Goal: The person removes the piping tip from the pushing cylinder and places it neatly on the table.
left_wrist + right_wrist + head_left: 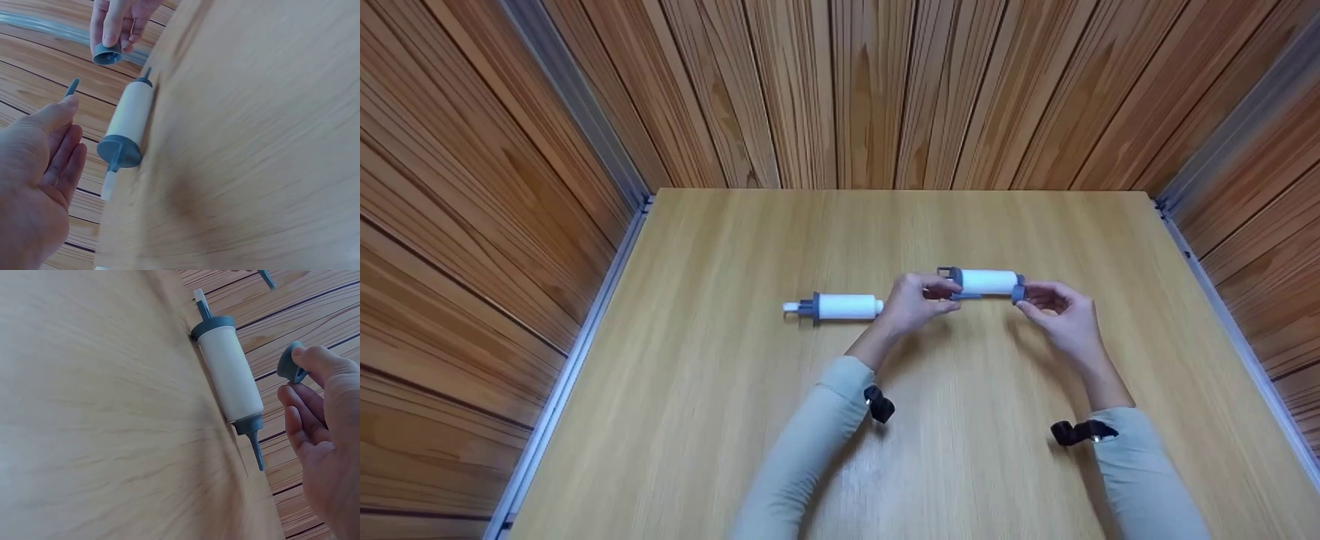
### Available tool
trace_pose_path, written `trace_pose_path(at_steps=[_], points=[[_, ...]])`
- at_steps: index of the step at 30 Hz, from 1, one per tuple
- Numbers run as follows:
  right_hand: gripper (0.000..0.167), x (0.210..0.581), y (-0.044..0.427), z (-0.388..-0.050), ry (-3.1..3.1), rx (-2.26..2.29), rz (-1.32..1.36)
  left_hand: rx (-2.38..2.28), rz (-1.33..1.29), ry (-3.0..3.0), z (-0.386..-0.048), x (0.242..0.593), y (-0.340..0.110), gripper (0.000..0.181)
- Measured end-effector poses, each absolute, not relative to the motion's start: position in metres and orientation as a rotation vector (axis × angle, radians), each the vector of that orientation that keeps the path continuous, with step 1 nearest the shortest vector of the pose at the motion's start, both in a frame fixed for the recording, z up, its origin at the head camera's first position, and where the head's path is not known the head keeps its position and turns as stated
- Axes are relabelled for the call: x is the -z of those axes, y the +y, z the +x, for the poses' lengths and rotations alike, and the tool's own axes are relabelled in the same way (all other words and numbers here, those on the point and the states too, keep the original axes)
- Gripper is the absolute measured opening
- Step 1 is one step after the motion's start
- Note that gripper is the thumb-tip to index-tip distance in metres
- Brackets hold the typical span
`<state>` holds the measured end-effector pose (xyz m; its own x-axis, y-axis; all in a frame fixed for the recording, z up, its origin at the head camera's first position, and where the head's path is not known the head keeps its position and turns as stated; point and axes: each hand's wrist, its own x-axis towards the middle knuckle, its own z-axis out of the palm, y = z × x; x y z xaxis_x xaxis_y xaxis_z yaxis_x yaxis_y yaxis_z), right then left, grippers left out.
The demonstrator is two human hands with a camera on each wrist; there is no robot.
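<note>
My left hand [916, 304] pinches a slim grey rod-like piece [72, 88] between thumb and finger; most of it is hidden by the hand. My right hand [1063, 311] pinches a round grey threaded cap [288, 363], its hollow side visible in the left wrist view. Behind both hands, a white syringe-like tube [988, 282] lies on the table, with a grey collar [214, 326] and white-tipped handle at one end and a pointed grey nozzle [256, 444] at the other. Neither hand visibly holds this tube.
A second white tube [846, 306] with a grey collar lies on the table left of my left hand, its right end a bare white neck. Wood-panelled walls [870, 90] and metal rails [585, 330] border the wooden table [690, 420].
</note>
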<state>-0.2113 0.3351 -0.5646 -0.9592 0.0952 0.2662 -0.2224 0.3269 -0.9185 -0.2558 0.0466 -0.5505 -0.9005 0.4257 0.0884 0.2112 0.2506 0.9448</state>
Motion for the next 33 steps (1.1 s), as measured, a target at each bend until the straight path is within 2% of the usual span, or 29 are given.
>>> trace_pose_path(at_steps=[13,33], points=[[0.036,0.575,0.347,-0.208,-2.544,-1.614,0.121,-1.554,0.478,2.44,-0.251,0.564,0.051,0.026],[0.039,0.579,0.359,-0.205,-2.822,-1.457,0.086,-1.419,0.545,2.6,-0.256,0.593,0.053,0.026]])
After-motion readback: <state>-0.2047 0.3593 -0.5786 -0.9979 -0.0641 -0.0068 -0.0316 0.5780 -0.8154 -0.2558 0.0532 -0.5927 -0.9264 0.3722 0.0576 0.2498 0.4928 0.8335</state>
